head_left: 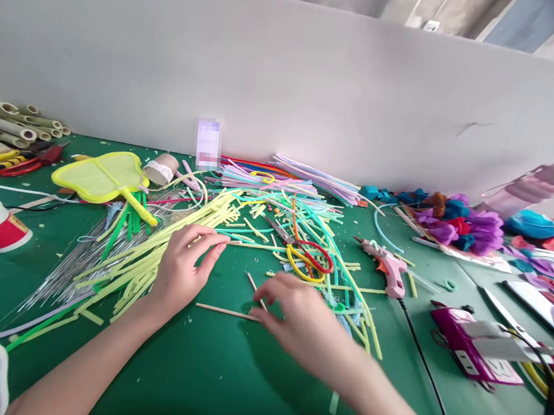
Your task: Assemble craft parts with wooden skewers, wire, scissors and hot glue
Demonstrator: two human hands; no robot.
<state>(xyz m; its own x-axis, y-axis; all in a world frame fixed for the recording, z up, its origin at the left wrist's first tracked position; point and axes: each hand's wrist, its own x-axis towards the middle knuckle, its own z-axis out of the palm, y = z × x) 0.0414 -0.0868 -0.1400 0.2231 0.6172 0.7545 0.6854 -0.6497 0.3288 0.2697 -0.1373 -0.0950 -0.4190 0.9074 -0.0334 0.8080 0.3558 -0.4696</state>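
Your right hand (292, 319) is half-curled, thumb on the end of a wooden stick (225, 310); can't tell if it's gripped. The stick lies on the tabletop (209, 367) between both hands. Your left hand (182, 270) pinches a yellow straw (250, 245).

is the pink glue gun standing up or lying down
Lying down: the pink glue gun rests on its side on the green mat, black cord trailing behind it.
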